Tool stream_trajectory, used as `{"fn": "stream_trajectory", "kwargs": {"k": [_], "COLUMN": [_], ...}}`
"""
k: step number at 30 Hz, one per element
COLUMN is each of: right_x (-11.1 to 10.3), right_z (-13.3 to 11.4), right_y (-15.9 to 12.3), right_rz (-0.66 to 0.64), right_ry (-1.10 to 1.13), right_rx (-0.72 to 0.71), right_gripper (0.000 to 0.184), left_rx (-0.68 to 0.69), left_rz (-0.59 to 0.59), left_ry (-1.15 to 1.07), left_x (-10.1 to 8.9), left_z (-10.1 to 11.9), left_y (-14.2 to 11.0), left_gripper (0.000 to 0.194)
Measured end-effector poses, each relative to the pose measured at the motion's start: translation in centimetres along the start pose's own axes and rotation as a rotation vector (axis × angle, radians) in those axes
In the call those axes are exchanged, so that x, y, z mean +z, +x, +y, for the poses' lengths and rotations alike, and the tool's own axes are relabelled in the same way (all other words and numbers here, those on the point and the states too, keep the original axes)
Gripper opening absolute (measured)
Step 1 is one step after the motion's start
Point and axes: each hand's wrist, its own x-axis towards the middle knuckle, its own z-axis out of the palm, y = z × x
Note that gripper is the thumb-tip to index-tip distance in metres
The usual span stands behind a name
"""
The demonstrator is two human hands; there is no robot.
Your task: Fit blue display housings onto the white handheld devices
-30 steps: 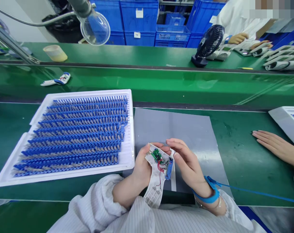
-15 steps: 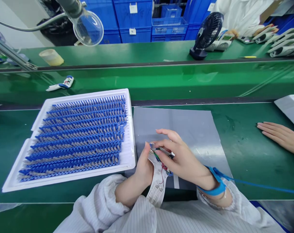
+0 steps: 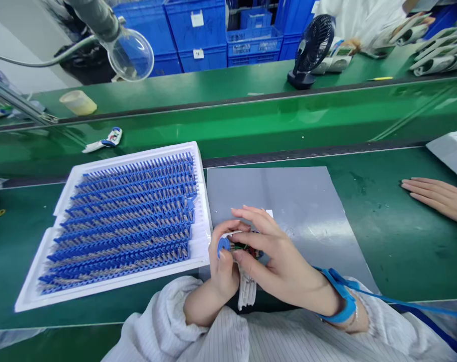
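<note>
Both hands are on a white plastic device housing [image 3: 247, 292], its ribbed handle pointing down towards my body. My left hand [image 3: 221, 269] wraps round the head end, with the thumb by a round blue part [image 3: 223, 245]. My right hand [image 3: 275, 256] reaches across from the right, its thumb and fingers closed on the inner parts and coloured wires [image 3: 244, 247]. The fingers hide much of the inside. A blue wrist strap [image 3: 341, 299] with a cord is on my right wrist. Under the hands lies a grey mat [image 3: 299, 193].
On the left, a white tray [image 3: 201, 251] holds dense rows of blue-and-metal parts [image 3: 126, 216]. Behind it a white-and-blue device [image 3: 109, 140] lies on the green ledge. A co-worker's hand [image 3: 437, 198] rests at right. A fan [image 3: 311, 50] and magnifier [image 3: 130, 54] stand at the back.
The housing has turned so its blue round part now shows by my left thumb. My left fingers have curled round its head, and my right fingers have closed in. The view has tilted slightly.
</note>
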Motion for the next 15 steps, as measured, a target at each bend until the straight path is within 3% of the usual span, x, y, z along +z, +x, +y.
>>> {"fn": "stream_trajectory", "kwargs": {"k": [8, 15], "right_x": [1.0, 1.5], "right_z": [-0.2, -0.4], "right_y": [-0.3, -0.2], "right_rz": [0.145, 0.195], "right_ry": [0.232, 0.334], "right_rx": [0.025, 0.062], "right_gripper": [0.013, 0.012], "left_rx": [0.267, 0.259], "left_rz": [-0.093, -0.056], "left_ry": [0.122, 0.184], "left_x": [-0.7, -0.4], "left_z": [-0.5, 0.0], "left_y": [-0.2, 0.0], "left_gripper": [0.051, 0.047]}}
